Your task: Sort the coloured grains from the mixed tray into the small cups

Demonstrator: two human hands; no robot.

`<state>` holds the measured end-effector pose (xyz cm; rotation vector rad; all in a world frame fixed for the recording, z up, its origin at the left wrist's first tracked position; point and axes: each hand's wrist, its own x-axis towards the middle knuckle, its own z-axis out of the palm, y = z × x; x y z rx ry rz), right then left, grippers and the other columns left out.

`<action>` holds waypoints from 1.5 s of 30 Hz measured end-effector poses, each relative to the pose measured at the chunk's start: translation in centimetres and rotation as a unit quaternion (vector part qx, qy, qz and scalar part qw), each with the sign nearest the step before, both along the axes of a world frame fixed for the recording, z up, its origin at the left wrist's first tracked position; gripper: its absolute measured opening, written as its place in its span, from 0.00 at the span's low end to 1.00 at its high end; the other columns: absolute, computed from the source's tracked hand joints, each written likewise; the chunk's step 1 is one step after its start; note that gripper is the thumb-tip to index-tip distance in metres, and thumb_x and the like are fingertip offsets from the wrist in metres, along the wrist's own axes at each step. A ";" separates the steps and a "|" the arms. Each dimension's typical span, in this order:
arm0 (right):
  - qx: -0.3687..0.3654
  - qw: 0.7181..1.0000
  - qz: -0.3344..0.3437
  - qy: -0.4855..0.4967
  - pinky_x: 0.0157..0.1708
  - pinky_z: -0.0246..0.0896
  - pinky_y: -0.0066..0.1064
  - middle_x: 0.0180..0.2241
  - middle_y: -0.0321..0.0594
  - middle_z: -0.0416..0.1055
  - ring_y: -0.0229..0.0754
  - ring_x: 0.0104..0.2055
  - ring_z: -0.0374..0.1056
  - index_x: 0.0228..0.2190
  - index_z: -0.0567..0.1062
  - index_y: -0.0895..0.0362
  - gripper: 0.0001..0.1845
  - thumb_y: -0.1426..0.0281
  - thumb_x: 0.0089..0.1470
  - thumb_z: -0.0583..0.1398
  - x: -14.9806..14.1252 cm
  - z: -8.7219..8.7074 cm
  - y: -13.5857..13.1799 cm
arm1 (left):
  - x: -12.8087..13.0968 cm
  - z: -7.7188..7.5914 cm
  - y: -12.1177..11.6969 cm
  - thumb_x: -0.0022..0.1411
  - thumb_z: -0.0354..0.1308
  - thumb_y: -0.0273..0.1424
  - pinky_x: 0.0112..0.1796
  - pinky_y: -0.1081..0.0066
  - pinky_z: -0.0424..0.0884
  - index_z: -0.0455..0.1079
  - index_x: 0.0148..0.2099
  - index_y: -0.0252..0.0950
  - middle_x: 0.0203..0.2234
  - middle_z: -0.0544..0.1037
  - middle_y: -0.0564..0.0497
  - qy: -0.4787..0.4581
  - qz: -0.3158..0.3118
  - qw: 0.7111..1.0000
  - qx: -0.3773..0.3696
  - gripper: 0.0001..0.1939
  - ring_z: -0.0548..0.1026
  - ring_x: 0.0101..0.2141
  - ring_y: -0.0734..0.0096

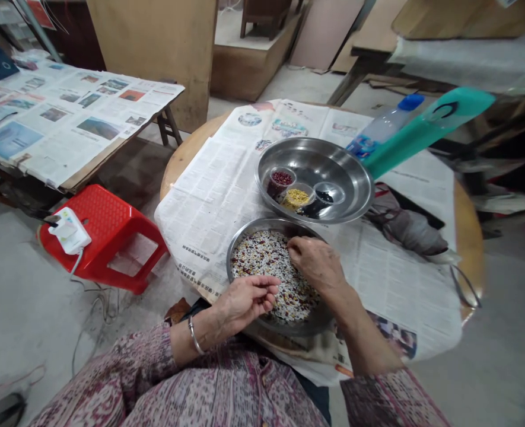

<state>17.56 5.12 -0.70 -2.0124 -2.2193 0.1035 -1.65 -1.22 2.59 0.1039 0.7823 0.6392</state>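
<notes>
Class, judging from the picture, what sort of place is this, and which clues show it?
Probably an informal workroom or storage space: newspaper covers the round table, a power strip sits on a red stool, and a large brown board stands behind.

chinese headlines (200, 254) on newspaper (226, 172), illegibly small

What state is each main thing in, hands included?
Left hand: half-curled
Right hand: bent down at the bean mix
Near steel bowl: holding that mix
Far steel bowl: holding three clear cups
Clear cups: holding red beans, yellow beans, black beans
Plastic bottle: capped
Red stool: upright
Power strip: lying on the stool
Newspaper: spread flat
</notes>
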 end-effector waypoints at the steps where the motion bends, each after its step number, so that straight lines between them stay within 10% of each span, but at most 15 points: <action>1: 0.002 1.000 -0.004 0.010 0.33 0.57 0.35 0.31 0.45 0.76 0.45 0.34 0.69 0.30 0.78 0.56 0.14 0.70 0.55 0.52 0.1 0.1 -0.3 | 0.0 0.0 0.0 0.57 0.49 0.11 0.29 0.81 0.64 0.74 0.38 0.25 0.26 0.71 0.48 0.000 0.000 1.000 -0.006 0.13 0.68 0.24 0.82; 8: 0.021 0.963 -0.111 0.246 0.30 0.58 0.34 0.27 0.40 0.74 0.42 0.28 0.66 0.29 0.76 0.55 0.13 0.61 0.50 0.55 1.1 1.2 -3.8 | 0.1 0.3 0.2 0.57 0.48 0.11 0.30 0.80 0.66 0.74 0.37 0.25 0.26 0.72 0.48 0.011 0.002 1.000 -0.025 0.15 0.69 0.24 0.83; 14: -0.076 0.793 -0.229 0.559 0.20 0.55 0.28 0.20 0.35 0.70 0.36 0.21 0.60 0.27 0.77 0.56 0.20 0.55 0.36 0.70 0.3 2.5 -5.7 | 0.5 0.7 0.5 0.62 0.50 0.17 0.47 0.68 0.70 0.74 0.43 0.25 0.37 0.78 0.40 0.030 0.001 1.000 -0.007 0.13 0.77 0.36 0.72; 16: -0.100 0.775 -0.212 0.587 0.21 0.57 0.28 0.22 0.36 0.72 0.36 0.22 0.62 0.27 0.78 0.56 0.20 0.55 0.35 0.71 -0.6 3.2 -6.4 | 0.8 0.8 0.7 0.65 0.50 0.20 0.49 0.66 0.69 0.74 0.44 0.25 0.39 0.78 0.39 0.039 0.003 0.999 -0.009 0.11 0.77 0.37 0.70; 31: 0.035 0.967 -0.148 0.207 0.36 0.64 0.36 0.33 0.45 0.78 0.46 0.32 0.72 0.35 0.80 0.56 0.17 0.60 0.54 0.56 2.5 0.7 -6.8 | 0.6 0.9 0.3 0.62 0.48 0.13 0.40 0.75 0.70 0.74 0.40 0.24 0.33 0.78 0.42 0.048 0.004 0.999 -0.008 0.14 0.76 0.31 0.77; 45: 0.039 0.996 -0.020 0.081 0.37 0.63 0.36 0.34 0.46 0.77 0.46 0.36 0.72 0.33 0.79 0.58 0.15 0.70 0.56 0.53 1.4 -0.5 -3.2 | 0.5 0.5 0.5 0.61 0.50 0.15 0.29 0.80 0.67 0.73 0.40 0.25 0.28 0.73 0.48 0.027 0.020 0.999 -0.020 0.11 0.70 0.25 0.81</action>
